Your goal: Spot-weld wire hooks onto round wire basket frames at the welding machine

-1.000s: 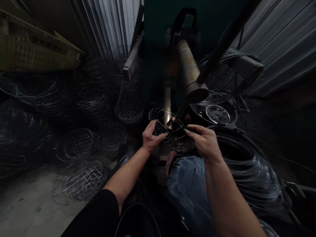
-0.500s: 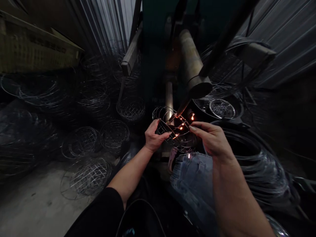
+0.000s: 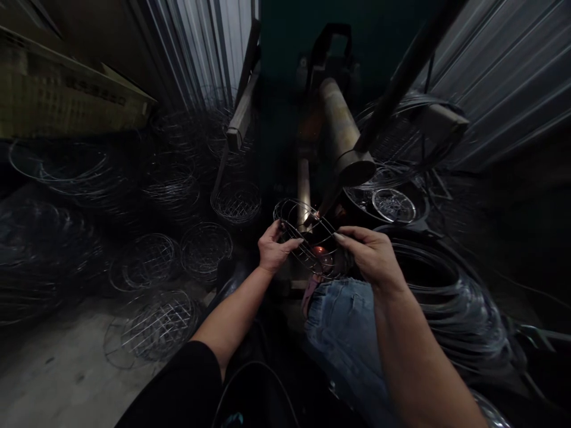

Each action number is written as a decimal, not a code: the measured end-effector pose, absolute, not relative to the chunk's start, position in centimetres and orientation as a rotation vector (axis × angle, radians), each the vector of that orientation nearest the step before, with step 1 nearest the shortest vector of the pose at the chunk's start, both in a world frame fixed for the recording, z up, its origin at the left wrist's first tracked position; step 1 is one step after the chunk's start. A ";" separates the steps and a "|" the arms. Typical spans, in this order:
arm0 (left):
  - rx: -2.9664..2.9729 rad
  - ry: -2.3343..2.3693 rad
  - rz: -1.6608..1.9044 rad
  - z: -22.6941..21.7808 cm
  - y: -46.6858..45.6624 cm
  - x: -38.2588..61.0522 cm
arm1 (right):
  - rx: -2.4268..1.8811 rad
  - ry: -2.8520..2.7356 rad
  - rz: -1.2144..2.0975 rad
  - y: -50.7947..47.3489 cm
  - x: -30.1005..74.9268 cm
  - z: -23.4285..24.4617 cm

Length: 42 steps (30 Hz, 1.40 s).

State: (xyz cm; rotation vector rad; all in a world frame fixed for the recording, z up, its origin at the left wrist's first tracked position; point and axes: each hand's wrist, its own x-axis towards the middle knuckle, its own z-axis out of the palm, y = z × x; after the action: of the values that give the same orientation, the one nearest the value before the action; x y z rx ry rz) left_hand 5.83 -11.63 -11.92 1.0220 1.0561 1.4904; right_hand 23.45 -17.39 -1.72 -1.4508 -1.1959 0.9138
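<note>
Between my hands is a round wire basket (image 3: 307, 252), tilted at the tip of a welding machine. My left hand (image 3: 274, 246) pinches its left rim between thumb and fingers. On the right side, my right hand (image 3: 370, 249) grips a wire of the same basket with thumb and fingertips. The machine's lower metal arm (image 3: 304, 184) reaches into the basket, and a dark upper electrode (image 3: 330, 199) meets the wire from above. A small orange glow marks the contact, with another glowing spot below it. Part of the basket is hidden by my fingers.
Stacks of wire baskets (image 3: 158, 324) stand on the floor at left. A large coil of wire (image 3: 464, 315) lies close to my right forearm. Behind it sits a dark tub (image 3: 422, 208) with a small round wire piece (image 3: 394, 205). A thick metal cylinder (image 3: 341, 119) overhangs the work.
The bright sparks around the basket have died down to a small glow. Both hands still hold the basket, nearly in place. The whole view has shifted slightly.
</note>
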 end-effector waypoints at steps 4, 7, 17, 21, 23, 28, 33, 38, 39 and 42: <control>0.962 1.067 1.453 -11.6 -11.6 5.6 | -1.470 -1.220 0.847 -16.2 22.9 -1.4; 0.945 1.069 1.443 -11.7 -11.8 5.6 | -1.469 -1.176 0.850 -16.2 23.2 -1.5; 0.851 0.994 1.400 -12.2 -11.6 5.8 | -1.428 -1.196 0.906 -19.4 25.5 -3.3; 0.795 0.994 1.420 -12.3 -11.2 5.8 | -1.467 -1.174 0.888 -17.9 24.2 -2.9; 0.774 1.008 1.428 -12.2 -11.2 5.8 | -1.460 -1.137 0.904 -17.4 23.8 -2.5; 0.783 0.977 1.414 -11.9 -11.7 5.9 | -1.427 -1.151 1.028 -18.3 24.6 -2.1; 0.755 0.931 1.370 -11.4 -11.9 5.8 | -1.459 -1.090 1.090 -20.0 25.5 -2.3; 0.630 0.875 1.271 -11.3 -12.1 5.7 | -1.399 -1.129 1.030 -18.8 23.5 -1.0; 0.592 0.900 1.255 -11.3 -12.0 5.6 | -1.404 -1.155 1.020 -18.2 23.0 -0.7; 0.523 1.010 1.249 -11.1 -11.8 5.4 | -1.440 -1.164 0.979 -16.3 22.2 0.0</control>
State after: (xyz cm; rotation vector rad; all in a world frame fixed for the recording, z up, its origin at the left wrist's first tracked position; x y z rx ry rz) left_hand 5.42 -11.79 -11.15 0.5233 1.0100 1.2494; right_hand 22.21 -16.28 -0.04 -1.4400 -1.1641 0.9792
